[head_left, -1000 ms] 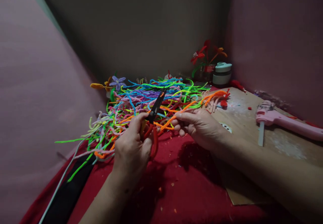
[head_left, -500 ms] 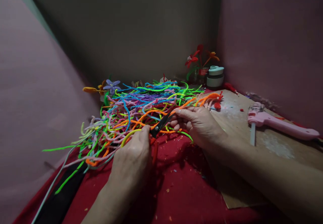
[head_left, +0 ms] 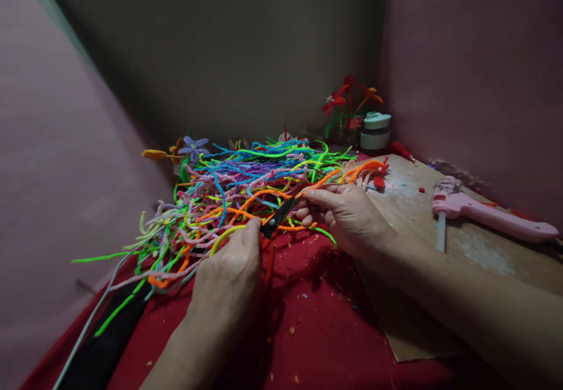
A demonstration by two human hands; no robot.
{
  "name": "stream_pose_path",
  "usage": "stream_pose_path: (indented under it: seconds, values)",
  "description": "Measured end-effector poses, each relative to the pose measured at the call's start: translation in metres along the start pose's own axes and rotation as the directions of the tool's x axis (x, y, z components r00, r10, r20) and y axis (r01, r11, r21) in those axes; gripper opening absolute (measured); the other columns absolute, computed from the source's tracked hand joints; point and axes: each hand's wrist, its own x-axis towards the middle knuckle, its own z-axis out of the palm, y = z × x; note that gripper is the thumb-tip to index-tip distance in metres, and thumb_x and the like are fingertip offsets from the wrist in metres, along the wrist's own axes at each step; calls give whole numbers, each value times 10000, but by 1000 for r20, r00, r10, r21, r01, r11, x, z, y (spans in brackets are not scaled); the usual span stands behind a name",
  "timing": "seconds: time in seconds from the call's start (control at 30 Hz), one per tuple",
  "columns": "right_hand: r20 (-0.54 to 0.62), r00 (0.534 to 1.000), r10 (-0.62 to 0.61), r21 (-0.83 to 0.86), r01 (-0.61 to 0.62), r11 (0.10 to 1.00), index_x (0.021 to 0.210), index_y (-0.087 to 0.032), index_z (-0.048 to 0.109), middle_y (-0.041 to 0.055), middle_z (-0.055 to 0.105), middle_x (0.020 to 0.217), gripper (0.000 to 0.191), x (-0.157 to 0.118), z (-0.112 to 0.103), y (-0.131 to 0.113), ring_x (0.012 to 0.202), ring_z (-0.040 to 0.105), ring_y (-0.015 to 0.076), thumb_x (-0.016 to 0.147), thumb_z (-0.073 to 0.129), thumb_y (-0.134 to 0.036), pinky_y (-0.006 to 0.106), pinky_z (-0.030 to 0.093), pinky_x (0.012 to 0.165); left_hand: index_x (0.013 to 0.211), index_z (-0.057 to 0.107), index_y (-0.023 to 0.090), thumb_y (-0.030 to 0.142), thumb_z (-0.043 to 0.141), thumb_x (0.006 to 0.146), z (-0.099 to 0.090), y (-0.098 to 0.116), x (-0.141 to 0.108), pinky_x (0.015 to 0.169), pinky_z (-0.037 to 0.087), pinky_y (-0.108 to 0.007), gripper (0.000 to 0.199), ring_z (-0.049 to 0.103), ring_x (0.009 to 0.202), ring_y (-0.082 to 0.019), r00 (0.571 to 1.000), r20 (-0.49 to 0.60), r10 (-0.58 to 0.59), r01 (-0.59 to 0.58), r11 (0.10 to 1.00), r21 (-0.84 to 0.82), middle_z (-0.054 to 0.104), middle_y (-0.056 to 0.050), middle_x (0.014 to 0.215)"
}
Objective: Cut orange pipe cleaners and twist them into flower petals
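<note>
Orange and fuzzy, a long strand (head_left: 326,177) is pinched between the thumb and forefinger of the right hand (head_left: 345,217), with the other fingers loosely curled beneath. By the left hand (head_left: 229,270), closed around the handles, a pair of black-bladed scissors (head_left: 273,224) is held; most of the grip is hidden behind the knuckles. The strand lies ahead and to the right of the left hand, beyond the blade tips, and the right hand is the nearer to it. Its long axis is slanted away and rightward, nearly in line with the blades, which are pointed at the right fingertips; whether the tips are touching the strand, or how far they are parted, cannot be told. Its far end cannot be told apart from the orange pieces at the edge of the brown board (head_left: 411,226). Behind both hands, a heap of coloured strands (head_left: 250,170) is spread over the red cloth (head_left: 316,325), by which the table is covered. No writing can be read: none is made out on the pink glue gun (head_left: 492,214) or the mint-lidded jar (head_left: 375,138).
</note>
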Motion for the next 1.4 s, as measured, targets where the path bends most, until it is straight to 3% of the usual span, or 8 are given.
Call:
stream_pose_path:
  seconds: [0.57, 0.9, 1.4]
  values:
    - [53, 999, -10, -6, 10, 1000, 598, -87, 617, 63, 636, 574, 116, 1, -3, 1, 495, 598, 112, 684, 632, -163, 213, 510, 488, 1210, 437, 150, 102, 353, 835, -1, 0, 1, 534, 422, -249, 388, 643, 741, -182, 995, 101, 19, -12, 998, -64, 634, -60, 916]
    - [57, 998, 27, -34, -25, 999, 578, -105, 616, 69, 649, 568, 136, 0, -1, -2, 480, 588, 105, 706, 604, -150, 214, 506, 489, 1205, 452, 128, 78, 332, 820, -10, 2, 2, 504, 428, -264, 406, 647, 743, -202, 992, 127, -4, 3, 1000, 4, 637, -89, 933]
    - [52, 993, 108, -32, -107, 994, 596, -93, 610, 72, 637, 568, 159, -1, -1, -3, 484, 581, 98, 749, 571, -110, 200, 481, 477, 1183, 458, 144, 77, 361, 805, -5, 1, 2, 547, 437, -245, 397, 625, 689, -171, 988, 150, 35, -27, 998, -51, 618, -79, 872]
